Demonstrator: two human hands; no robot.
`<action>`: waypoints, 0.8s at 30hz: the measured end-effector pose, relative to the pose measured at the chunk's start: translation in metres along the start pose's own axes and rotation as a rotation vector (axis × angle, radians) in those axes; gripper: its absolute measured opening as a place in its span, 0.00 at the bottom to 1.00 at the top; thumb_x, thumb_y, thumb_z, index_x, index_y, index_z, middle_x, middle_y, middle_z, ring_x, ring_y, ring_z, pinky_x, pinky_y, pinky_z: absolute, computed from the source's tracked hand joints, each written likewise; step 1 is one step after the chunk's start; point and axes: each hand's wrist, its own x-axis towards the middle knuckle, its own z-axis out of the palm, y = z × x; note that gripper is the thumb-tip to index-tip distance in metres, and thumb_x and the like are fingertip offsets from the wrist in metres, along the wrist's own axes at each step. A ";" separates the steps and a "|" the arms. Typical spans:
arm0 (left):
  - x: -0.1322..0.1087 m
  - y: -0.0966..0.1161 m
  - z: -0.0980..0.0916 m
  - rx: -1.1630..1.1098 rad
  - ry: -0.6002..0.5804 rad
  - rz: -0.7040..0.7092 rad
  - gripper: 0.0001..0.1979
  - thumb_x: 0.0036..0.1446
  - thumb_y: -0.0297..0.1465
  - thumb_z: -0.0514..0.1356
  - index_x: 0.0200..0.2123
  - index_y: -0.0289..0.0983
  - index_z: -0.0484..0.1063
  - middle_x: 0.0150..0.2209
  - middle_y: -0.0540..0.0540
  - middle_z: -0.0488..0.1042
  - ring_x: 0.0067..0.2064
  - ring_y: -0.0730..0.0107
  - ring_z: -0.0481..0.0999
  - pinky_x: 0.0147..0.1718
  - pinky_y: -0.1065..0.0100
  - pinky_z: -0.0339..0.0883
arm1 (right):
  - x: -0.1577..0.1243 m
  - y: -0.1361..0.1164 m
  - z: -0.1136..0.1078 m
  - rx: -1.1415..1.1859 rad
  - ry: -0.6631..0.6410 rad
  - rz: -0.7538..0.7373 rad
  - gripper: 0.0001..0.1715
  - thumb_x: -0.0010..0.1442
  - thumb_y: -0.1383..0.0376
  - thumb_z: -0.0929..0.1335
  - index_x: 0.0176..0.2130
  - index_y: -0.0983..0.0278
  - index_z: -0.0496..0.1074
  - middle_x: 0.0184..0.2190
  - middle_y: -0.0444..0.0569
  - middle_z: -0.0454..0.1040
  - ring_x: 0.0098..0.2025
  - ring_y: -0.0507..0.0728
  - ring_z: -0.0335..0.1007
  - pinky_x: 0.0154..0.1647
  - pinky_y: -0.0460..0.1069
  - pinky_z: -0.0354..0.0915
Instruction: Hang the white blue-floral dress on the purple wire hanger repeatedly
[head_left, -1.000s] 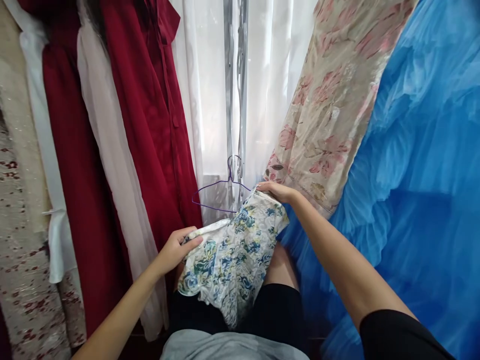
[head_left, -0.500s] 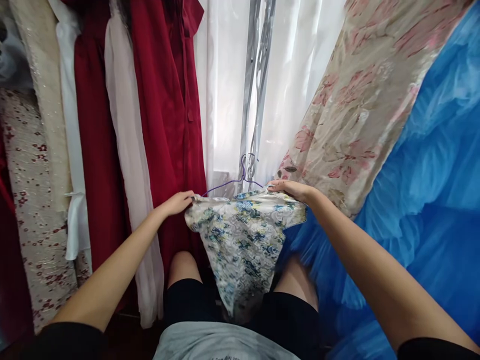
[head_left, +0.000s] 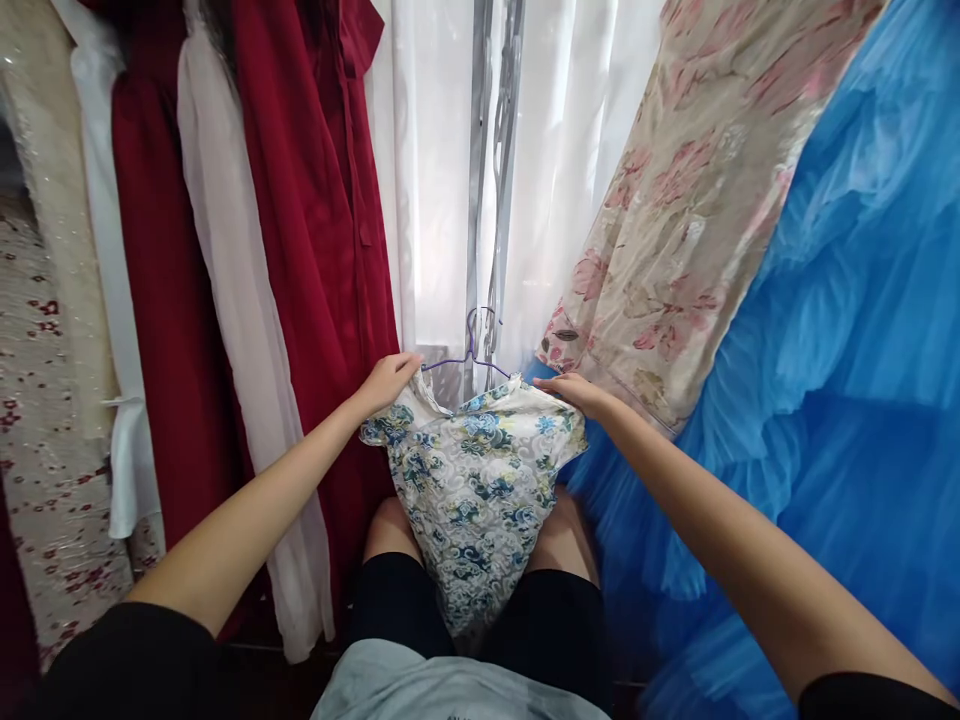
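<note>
A short-sleeved floral blouse [head_left: 472,490], white with blue and yellow-green flowers, hangs on a thin purple hanger [head_left: 471,350] in front of my legs. My left hand [head_left: 394,383] is closed on its left shoulder near the neckline. On the other shoulder, my right hand [head_left: 576,391] grips the fabric with the thumb along the top edge; its other fingers are partly hidden. The neckline sags between my hands, and the hanger's hook stands free above it.
Dark red dresses [head_left: 315,200] and a pale pink sheer garment [head_left: 240,300] hang at the left. A beige floral dress [head_left: 682,220] and a blue tulle gown [head_left: 847,420] hang at the right. Behind are a white curtain [head_left: 435,180] and grey ribbons [head_left: 480,160].
My left hand has moved in along the shoulder toward the neckline. The blouse's neckline now droops open, and its front faces me more flatly. The whole view has shifted slightly.
</note>
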 end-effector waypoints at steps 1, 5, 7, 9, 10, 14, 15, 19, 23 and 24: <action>-0.006 0.004 -0.003 0.008 -0.062 0.038 0.21 0.60 0.48 0.56 0.24 0.38 0.64 0.25 0.52 0.64 0.30 0.68 0.65 0.32 0.69 0.56 | -0.008 0.004 0.000 0.010 -0.003 -0.003 0.19 0.56 0.52 0.75 0.28 0.65 0.75 0.22 0.48 0.76 0.23 0.54 0.70 0.24 0.46 0.65; -0.019 0.015 -0.011 0.120 -0.167 0.151 0.19 0.55 0.48 0.63 0.31 0.37 0.70 0.29 0.52 0.69 0.32 0.69 0.67 0.31 0.70 0.55 | -0.049 0.011 0.000 0.033 -0.190 -0.123 0.24 0.52 0.46 0.76 0.30 0.65 0.78 0.27 0.48 0.79 0.28 0.55 0.73 0.30 0.48 0.68; -0.016 0.018 -0.012 0.187 -0.110 0.159 0.19 0.57 0.47 0.62 0.27 0.37 0.69 0.25 0.53 0.65 0.29 0.71 0.64 0.29 0.70 0.52 | -0.062 0.005 -0.002 -0.006 -0.202 -0.219 0.24 0.50 0.46 0.77 0.29 0.65 0.77 0.25 0.45 0.77 0.24 0.52 0.70 0.27 0.47 0.65; -0.006 0.021 -0.012 0.239 -0.061 0.161 0.20 0.59 0.45 0.59 0.23 0.36 0.67 0.23 0.53 0.62 0.27 0.71 0.61 0.28 0.69 0.50 | -0.063 -0.008 -0.005 -0.044 -0.095 -0.269 0.25 0.48 0.47 0.77 0.25 0.65 0.75 0.20 0.43 0.74 0.20 0.50 0.64 0.23 0.46 0.60; 0.001 0.022 -0.012 0.259 -0.044 0.157 0.20 0.59 0.44 0.58 0.22 0.36 0.67 0.22 0.52 0.62 0.27 0.71 0.60 0.28 0.69 0.49 | -0.060 -0.017 -0.007 -0.046 -0.030 -0.282 0.24 0.48 0.48 0.78 0.23 0.65 0.74 0.19 0.42 0.72 0.19 0.49 0.62 0.22 0.46 0.58; 0.029 0.017 -0.015 0.294 0.052 0.061 0.15 0.53 0.41 0.62 0.23 0.36 0.70 0.22 0.51 0.66 0.28 0.69 0.63 0.29 0.68 0.50 | -0.044 -0.061 0.002 0.021 0.150 -0.241 0.18 0.43 0.57 0.81 0.23 0.65 0.74 0.20 0.47 0.74 0.23 0.53 0.67 0.23 0.48 0.63; 0.033 0.014 -0.017 0.276 0.090 0.025 0.14 0.51 0.40 0.64 0.22 0.36 0.70 0.22 0.51 0.66 0.28 0.69 0.62 0.29 0.68 0.49 | -0.044 -0.071 0.010 0.022 0.152 -0.225 0.17 0.43 0.58 0.81 0.24 0.65 0.75 0.22 0.49 0.75 0.25 0.55 0.69 0.25 0.49 0.66; 0.032 -0.005 -0.015 0.170 0.225 -0.064 0.22 0.52 0.44 0.63 0.16 0.38 0.62 0.19 0.52 0.59 0.26 0.71 0.59 0.27 0.68 0.48 | -0.075 -0.091 0.057 -0.219 -0.140 -0.355 0.17 0.53 0.54 0.77 0.28 0.65 0.78 0.25 0.50 0.76 0.27 0.54 0.70 0.28 0.48 0.68; 0.016 -0.009 0.000 -0.001 0.323 -0.110 0.30 0.66 0.51 0.44 0.16 0.40 0.54 0.18 0.50 0.58 0.23 0.72 0.59 0.24 0.69 0.52 | -0.115 -0.089 0.098 -0.448 -0.705 -0.556 0.20 0.67 0.52 0.67 0.49 0.63 0.77 0.44 0.49 0.80 0.45 0.56 0.77 0.45 0.49 0.72; 0.013 -0.004 0.005 -0.116 0.340 -0.117 0.31 0.67 0.52 0.41 0.16 0.40 0.53 0.19 0.49 0.59 0.22 0.72 0.60 0.24 0.69 0.54 | -0.118 -0.087 0.102 -0.514 -0.712 -0.603 0.22 0.68 0.52 0.66 0.53 0.62 0.75 0.50 0.50 0.79 0.51 0.58 0.76 0.51 0.51 0.71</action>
